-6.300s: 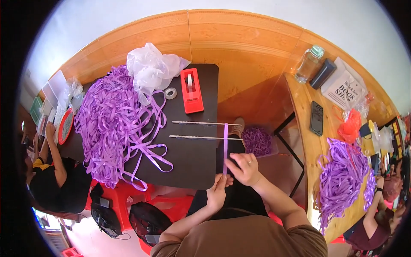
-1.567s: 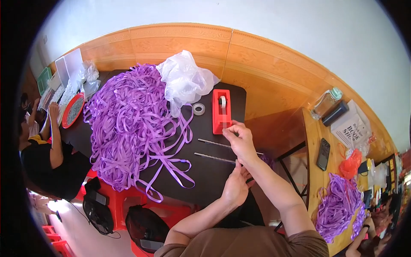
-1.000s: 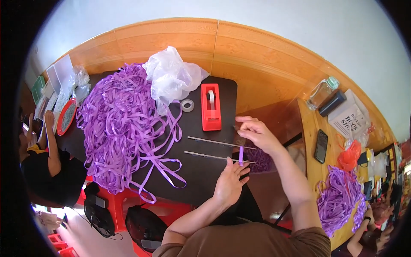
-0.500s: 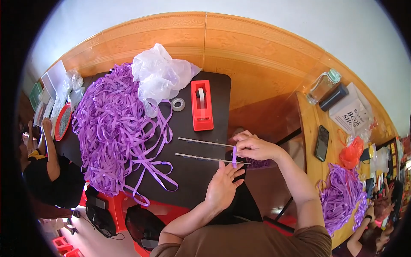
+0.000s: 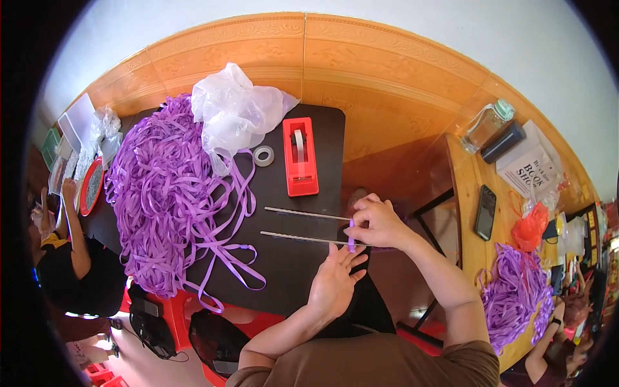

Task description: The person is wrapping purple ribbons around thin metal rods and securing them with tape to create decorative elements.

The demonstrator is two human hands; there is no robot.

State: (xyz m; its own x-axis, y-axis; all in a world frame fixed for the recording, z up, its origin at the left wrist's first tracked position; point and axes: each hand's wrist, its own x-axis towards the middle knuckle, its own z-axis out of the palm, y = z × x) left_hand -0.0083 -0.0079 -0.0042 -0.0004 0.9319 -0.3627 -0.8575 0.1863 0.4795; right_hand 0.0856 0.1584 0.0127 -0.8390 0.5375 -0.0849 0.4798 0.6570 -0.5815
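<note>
Two thin twisted metal rods (image 5: pixel 296 237) lie roughly parallel on the dark table and stick out past its right edge. A short band of purple ribbon (image 5: pixel 352 244) spans them near their free ends. With bent fingers, my right hand (image 5: pixel 377 221) pinches this ribbon from above, close to the far rod. My left hand (image 5: pixel 333 284) is palm up with its fingers stretched out, the tips beside the near rod and the ribbon's lower end. Part of the ribbon is hidden behind my right fingers.
A large heap of purple ribbons (image 5: pixel 158 193) covers the table's left part, beside a white plastic bag (image 5: pixel 232 106). Nearby are a tape roll (image 5: pixel 263 155) and a red tape dispenser (image 5: pixel 300 158). On the wooden table at right lie a phone (image 5: pixel 485 213) and more ribbons (image 5: pixel 512 300). Other people sit at both sides.
My right hand has turned and shifted slightly toward the near rod along the ribbon, covering more of it. My left hand stays nearly in place; the whole view has shifted slightly.
</note>
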